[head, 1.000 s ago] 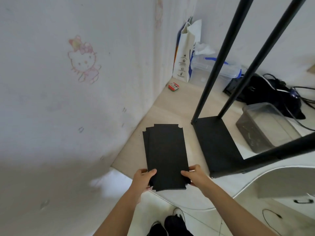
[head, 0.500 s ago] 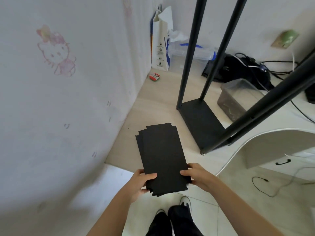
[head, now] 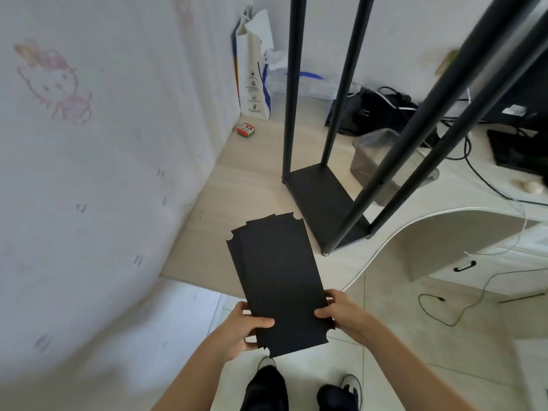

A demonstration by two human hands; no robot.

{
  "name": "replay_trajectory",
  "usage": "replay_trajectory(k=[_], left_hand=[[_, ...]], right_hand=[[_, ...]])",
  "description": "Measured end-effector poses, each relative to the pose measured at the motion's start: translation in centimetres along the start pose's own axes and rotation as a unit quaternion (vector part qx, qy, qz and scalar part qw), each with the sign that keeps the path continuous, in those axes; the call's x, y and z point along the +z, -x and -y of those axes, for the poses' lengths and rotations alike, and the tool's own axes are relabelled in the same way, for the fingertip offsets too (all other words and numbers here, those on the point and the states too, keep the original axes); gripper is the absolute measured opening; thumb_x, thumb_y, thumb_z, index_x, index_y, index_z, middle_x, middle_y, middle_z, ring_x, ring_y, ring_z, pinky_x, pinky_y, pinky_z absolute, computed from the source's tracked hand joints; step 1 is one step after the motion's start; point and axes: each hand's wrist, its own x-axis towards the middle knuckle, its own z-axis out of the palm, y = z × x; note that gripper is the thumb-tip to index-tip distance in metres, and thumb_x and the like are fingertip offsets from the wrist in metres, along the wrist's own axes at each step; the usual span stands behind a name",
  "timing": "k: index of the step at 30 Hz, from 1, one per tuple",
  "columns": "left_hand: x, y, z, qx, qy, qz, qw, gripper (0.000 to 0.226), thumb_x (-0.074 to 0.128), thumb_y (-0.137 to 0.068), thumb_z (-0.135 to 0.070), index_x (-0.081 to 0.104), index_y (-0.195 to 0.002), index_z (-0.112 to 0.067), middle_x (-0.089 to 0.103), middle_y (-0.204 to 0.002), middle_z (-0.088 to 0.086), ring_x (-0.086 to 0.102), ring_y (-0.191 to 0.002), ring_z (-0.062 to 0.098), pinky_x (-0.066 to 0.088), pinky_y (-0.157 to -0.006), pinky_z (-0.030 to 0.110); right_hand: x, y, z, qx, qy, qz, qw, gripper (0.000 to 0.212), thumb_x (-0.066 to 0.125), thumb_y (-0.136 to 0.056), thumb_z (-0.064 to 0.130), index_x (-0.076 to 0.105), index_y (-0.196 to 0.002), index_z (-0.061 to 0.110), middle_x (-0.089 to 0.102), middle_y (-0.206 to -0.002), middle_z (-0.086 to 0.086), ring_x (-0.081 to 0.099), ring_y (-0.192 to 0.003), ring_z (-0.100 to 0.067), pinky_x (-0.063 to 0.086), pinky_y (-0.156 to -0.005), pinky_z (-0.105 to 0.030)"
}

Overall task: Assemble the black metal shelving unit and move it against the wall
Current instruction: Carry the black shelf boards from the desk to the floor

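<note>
Both hands (head: 246, 327) gripping black panels (head: 278, 280), now fanned further apart

The frame posts (head: 350, 93) run off the top edge; lower stacked panels (head: 237, 256) seem mostly covered.

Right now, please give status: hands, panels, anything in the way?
Left hand and right hand grip black panels. Frame stands on desk, bottom shelf fitted. Path clear.

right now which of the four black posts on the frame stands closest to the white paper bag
The far-left post: it rises right beside the white paper bag in the corner, while the other three stand further right, toward the clear plastic tub.
</note>
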Motion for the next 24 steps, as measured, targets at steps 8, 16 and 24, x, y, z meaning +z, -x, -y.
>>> replay_trajectory(k=[8,16,24], left_hand=[[5.8,2.4,5.0,0.001,-0.008,-0.02,1.0,0.058,0.081,-0.08,0.0,0.045,-0.124,-0.017,0.06,-0.125,0.01,0.063,-0.11,0.032,0.059,-0.088,0.051],[16.0,4.3,12.5,-0.017,-0.002,-0.036,0.999,0.06,0.082,-0.079,0.0,0.044,-0.125,-0.014,0.061,-0.126,0.015,0.063,-0.111,0.036,0.06,-0.077,0.049],[25.3,2.8,13.6,-0.012,-0.106,-0.042,0.993,0.056,0.084,-0.077,-0.001,0.049,-0.12,-0.012,0.065,-0.115,0.016,0.069,-0.102,0.032,0.062,-0.071,0.047]], right_hand=[[-4.8,2.3,-4.6,-0.012,0.016,0.044,0.999,0.048,0.058,-0.091,-0.006,0.042,-0.134,0.008,0.057,-0.124,-0.013,0.061,-0.109,-0.029,0.056,-0.087,-0.036],[-13.0,6.2,-12.7,-0.003,0.026,0.058,0.998,0.05,0.061,-0.09,-0.004,0.041,-0.134,0.01,0.056,-0.124,-0.014,0.062,-0.111,-0.032,0.053,-0.092,-0.041],[-20.9,9.2,-20.8,0.015,-0.077,0.01,0.997,0.049,0.061,-0.09,-0.005,0.044,-0.135,0.005,0.062,-0.115,-0.013,0.065,-0.097,-0.024,0.055,-0.066,-0.027]])
